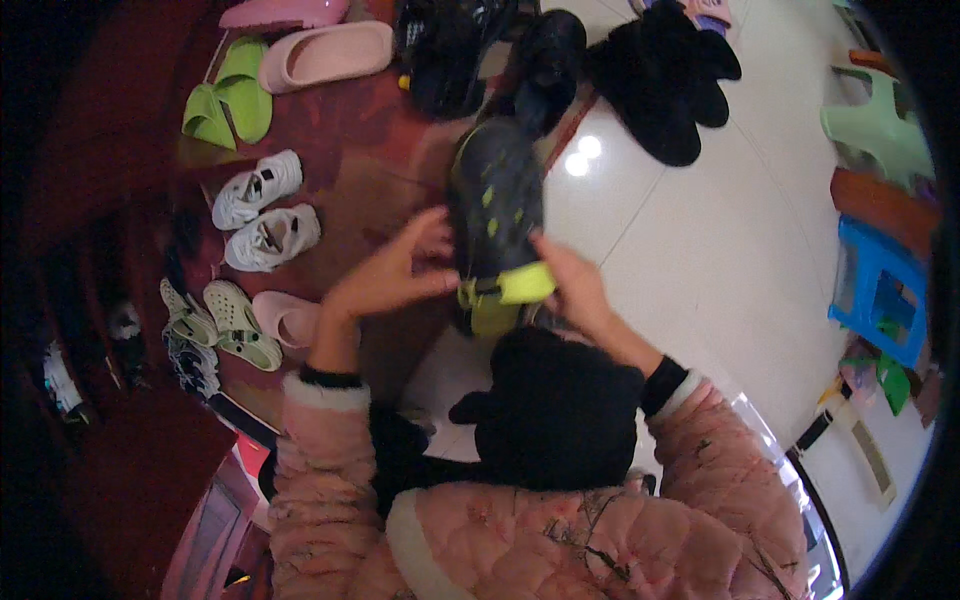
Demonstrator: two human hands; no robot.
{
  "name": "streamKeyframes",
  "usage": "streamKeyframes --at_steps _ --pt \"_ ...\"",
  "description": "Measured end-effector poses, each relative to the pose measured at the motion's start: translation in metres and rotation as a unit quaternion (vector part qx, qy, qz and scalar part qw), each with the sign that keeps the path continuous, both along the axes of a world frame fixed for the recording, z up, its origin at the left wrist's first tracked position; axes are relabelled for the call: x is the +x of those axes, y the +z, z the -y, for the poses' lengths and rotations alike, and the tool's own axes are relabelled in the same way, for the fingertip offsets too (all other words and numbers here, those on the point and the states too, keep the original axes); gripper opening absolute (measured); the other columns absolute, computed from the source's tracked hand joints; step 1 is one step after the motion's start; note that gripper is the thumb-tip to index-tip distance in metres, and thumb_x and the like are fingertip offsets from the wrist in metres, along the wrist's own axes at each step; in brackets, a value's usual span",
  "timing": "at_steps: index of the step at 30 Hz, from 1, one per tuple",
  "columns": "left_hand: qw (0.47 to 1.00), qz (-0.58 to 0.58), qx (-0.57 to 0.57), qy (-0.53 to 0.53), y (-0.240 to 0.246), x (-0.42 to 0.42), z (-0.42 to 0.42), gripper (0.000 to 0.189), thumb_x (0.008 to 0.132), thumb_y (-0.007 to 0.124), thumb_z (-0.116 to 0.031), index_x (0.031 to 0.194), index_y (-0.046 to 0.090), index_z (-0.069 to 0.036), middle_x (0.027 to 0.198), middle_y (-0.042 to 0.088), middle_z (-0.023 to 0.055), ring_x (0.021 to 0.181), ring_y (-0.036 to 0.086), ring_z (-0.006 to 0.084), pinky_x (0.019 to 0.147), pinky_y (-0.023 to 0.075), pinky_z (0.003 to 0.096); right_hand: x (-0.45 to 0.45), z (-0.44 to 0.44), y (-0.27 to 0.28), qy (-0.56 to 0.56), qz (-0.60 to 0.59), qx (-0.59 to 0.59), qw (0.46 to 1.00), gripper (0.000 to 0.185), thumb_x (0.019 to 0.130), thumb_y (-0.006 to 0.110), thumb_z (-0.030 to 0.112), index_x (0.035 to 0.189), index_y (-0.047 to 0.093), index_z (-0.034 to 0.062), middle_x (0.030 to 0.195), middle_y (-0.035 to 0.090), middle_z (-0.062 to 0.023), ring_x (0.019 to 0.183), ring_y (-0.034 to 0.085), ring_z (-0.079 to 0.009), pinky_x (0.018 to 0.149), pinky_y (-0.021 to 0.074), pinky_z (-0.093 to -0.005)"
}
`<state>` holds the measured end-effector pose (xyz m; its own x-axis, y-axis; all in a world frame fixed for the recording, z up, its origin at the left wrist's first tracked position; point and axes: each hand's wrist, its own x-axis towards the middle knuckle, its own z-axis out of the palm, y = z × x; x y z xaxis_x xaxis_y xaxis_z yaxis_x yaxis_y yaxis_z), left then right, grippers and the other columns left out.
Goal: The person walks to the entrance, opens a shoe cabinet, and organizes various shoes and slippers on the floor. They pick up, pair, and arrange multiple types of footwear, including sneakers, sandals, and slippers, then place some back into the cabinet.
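Observation:
A black clog-style shoe point(501, 199) with yellow-green marks and a yellow-green heel strap lies before me in the middle of the view. My right hand point(574, 289) grips the strap and the rim at its right side. At its left side my left hand point(401, 270) is spread, fingers apart, with the fingertips close to the shoe's edge; whether they touch it I cannot tell. Right beyond the toe stand dark shoes point(551, 67). A black rounded thing point(559, 412), perhaps my covered knee, lies just below my hands.
White sneakers point(274, 236), sage-green clogs point(241, 326), green slides point(244, 90) and a pink slide point(330, 56) sit on the dark red floor at left. Black fuzzy slippers point(667, 90) rest on pale tiles. Stools, one green point(870, 120) and one blue point(851, 277), stand at far right.

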<state>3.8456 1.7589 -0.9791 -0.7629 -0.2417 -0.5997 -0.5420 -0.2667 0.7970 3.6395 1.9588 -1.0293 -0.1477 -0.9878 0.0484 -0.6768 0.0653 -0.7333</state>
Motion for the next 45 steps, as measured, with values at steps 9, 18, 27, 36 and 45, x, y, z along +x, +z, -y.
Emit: streamKeyframes --at_steps 9,18,27,36,45 --pt "0.967 0.240 -0.054 0.071 0.000 0.040 -0.009 0.097 0.075 0.075 -0.015 0.147 0.012 -0.002 0.137 0.042 0.0228 0.125 0.045 0.0315 0.105 0.0353 0.0386 0.003 0.102 -0.025 0.203 -0.030 0.134 0.969 0.064 0.075 0.061 0.014 0.136 0.041 0.0162 0.096 0.059 -0.0110 0.085 0.061 -0.0309 0.067 0.0519 -0.0392" --pt "0.907 0.259 -0.289 0.163 -0.036 0.028 -0.047 0.081 0.076 0.069 -0.009 0.145 0.027 -0.014 0.132 0.045 0.0248 0.119 0.048 0.0416 0.099 0.0406 0.0431 -0.019 0.213 0.014 0.043 -0.163 -0.086 0.982 0.030 0.078 0.058 0.014 0.107 0.058 0.0066 0.097 0.059 -0.0082 0.076 0.064 -0.0249 0.060 0.0537 -0.0390" --pt "0.884 0.197 -0.373 0.200 -0.060 0.047 -0.040 0.074 0.075 0.061 0.001 0.140 0.035 -0.021 0.124 0.053 0.0181 0.113 0.052 0.0375 0.094 0.0436 0.0424 -0.038 0.200 0.047 0.146 -0.110 -0.060 0.981 0.006 0.075 0.061 0.011 0.078 0.056 0.0092 0.087 0.054 -0.0102 0.075 0.061 -0.0314 0.059 0.0490 -0.0417" --pt "0.891 0.168 -0.386 0.172 -0.029 0.030 0.006 0.055 0.073 0.057 0.002 0.124 0.056 -0.019 0.103 0.056 0.0145 0.093 0.057 0.0350 0.079 0.0476 0.0414 -0.071 -0.056 0.060 0.267 -0.091 -0.001 0.959 0.015 0.059 0.062 0.008 0.072 0.057 0.0133 0.075 0.047 -0.0050 0.071 0.052 -0.0242 0.057 0.0452 -0.0350" --pt "0.900 0.151 -0.371 0.174 -0.058 0.011 0.002 0.060 0.071 0.060 0.005 0.125 0.048 -0.019 0.114 0.055 0.0175 0.109 0.053 0.0391 0.089 0.0443 0.0429 -0.084 -0.133 0.013 0.165 -0.151 0.265 0.938 0.018 0.075 0.065 0.017 0.092 0.064 0.0121 0.090 0.057 -0.0058 0.088 0.057 -0.0267 0.074 0.0486 -0.0379"
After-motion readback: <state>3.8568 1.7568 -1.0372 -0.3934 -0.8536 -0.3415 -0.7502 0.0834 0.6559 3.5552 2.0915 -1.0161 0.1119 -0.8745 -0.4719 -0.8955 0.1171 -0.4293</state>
